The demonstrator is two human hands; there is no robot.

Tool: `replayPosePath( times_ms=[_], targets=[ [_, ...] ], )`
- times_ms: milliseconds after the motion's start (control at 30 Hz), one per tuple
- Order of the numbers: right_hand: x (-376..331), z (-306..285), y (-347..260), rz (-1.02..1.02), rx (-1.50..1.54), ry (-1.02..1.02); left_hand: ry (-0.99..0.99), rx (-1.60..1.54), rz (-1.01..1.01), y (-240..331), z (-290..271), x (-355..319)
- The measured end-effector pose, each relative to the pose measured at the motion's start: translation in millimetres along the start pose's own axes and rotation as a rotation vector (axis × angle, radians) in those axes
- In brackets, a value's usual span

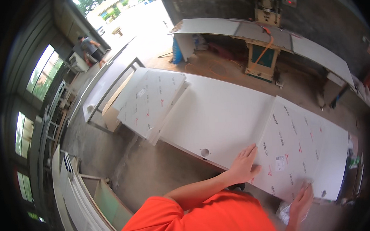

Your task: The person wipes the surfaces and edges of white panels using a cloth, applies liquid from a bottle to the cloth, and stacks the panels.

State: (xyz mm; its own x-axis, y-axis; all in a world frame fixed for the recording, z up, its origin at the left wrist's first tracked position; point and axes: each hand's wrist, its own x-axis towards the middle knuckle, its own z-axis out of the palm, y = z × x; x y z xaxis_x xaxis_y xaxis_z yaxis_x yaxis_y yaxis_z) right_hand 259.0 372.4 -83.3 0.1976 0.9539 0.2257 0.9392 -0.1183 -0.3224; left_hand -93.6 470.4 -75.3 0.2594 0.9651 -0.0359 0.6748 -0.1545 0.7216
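Note:
A white panel [292,152] with scattered dark and red print lies on top of a larger plain white board [218,110]. My left hand [244,165] rests at the panel's left edge, fingers stretched out and thumb apart. At the panel's near edge is my right hand [302,200], its fingers reaching onto the surface; they are slightly blurred. A small pale label [280,163] sits on the panel between the hands. Round holes show in the board, one [205,152] left of my left hand and another [324,193] beyond my right hand.
Printed panels [151,100] are stacked at the board's far left, beside a metal frame [98,122]. Boards lean at lower left around a green-lined cabinet [110,199]. A machine [261,62] with long side tables stands opposite. Another person [90,49] is near the doorway.

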Motion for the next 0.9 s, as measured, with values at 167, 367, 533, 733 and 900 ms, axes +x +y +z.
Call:
replayPosePath(
  times_ms=[167,367,533,733,900],
  targets=[
    [-32.8,-15.9,-69.3,0.074,0.367,0.000,0.010,-0.112,-0.149,-5.3,-54.6,4.1],
    [-46.7,-4.0,-145.7,0.244,0.667,-0.160,0.016,-0.203,-0.288,-42.3,-92.9,-8.8],
    [-30.9,71.6,-207.3,0.107,0.716,-0.104,0.287,-0.251,-0.339,-105.2,-189.3,-51.9],
    [30.0,126.4,-422.5,-0.047,0.682,-0.448,0.569,0.099,-0.476,-219.6,-357.2,-109.9],
    [30.2,145.8,-569.3,-0.194,0.961,-0.716,0.584,0.367,-0.609,-285.8,-472.9,-140.9]
  ],
)
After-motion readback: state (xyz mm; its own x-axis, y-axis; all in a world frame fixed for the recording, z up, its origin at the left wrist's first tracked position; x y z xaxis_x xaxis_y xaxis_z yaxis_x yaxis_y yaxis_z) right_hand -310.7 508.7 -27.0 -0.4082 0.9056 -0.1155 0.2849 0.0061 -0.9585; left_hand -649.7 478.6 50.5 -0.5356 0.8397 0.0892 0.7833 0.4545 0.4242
